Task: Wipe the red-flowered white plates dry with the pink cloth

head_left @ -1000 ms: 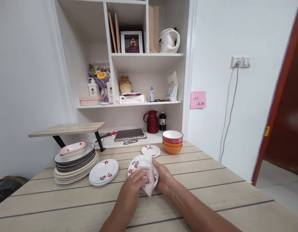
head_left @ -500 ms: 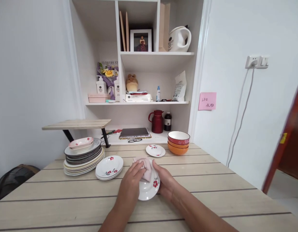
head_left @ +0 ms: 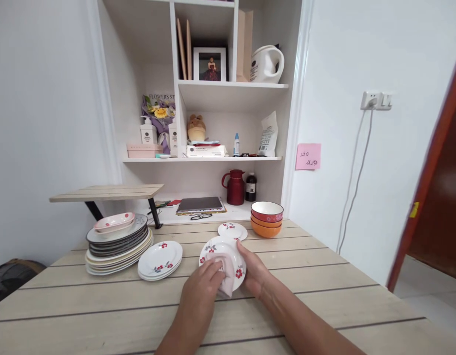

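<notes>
My right hand [head_left: 253, 272] grips the right rim of a white plate with red flowers [head_left: 216, 248], holding it tilted above the wooden table [head_left: 324, 296]. My left hand [head_left: 202, 288] is closed on a pale pink cloth [head_left: 228, 273] pressed against the plate's lower face. A small stack of matching flowered plates [head_left: 160, 259] lies just left of my hands. A smaller flowered saucer [head_left: 232, 230] sits behind the held plate.
A tall stack of larger plates [head_left: 117, 246] topped by a pink dish stands at the left. Stacked red and orange bowls [head_left: 267, 218] sit at the back right. Behind are a small wooden riser [head_left: 105, 193] and white shelves [head_left: 228, 85] with a red jug, bottles and a kettle.
The plate has been tipped back up toward me, and my left hand with the cloth has slid from the plate's top edge down to its lower part.
</notes>
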Demonstrator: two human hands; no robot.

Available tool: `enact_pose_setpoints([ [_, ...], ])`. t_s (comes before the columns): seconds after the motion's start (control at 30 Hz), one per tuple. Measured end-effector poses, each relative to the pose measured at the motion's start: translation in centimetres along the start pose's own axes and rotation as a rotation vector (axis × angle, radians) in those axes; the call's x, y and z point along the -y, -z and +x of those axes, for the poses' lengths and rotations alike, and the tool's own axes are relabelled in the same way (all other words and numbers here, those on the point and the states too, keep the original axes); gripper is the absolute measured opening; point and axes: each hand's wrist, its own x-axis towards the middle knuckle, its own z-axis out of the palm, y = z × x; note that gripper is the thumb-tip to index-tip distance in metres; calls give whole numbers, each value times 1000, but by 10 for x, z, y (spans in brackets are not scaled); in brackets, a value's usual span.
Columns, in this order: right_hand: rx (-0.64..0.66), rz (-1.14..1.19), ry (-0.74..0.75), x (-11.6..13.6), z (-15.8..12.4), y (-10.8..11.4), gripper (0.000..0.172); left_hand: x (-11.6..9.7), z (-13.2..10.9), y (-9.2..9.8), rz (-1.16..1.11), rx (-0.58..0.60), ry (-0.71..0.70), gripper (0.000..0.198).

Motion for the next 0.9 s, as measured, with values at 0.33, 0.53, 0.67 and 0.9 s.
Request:
enact_pose_setpoints([
  [0.33,-113,-69,25,-9,-2,-6,48,4,-3,9,76,64,252,43],
  [0.53,-118,-118,17,-9,-4,-7,49,5,-3,4,21,125,251,51],
  [0.67,-115,-99,-10,-9,-11,-14,50,4,-2,-2,-33,100,202,35],
  [0.9,-30,-78,-56,-15,-10,-15,59,0,4,3,-219,26,170,33],
])
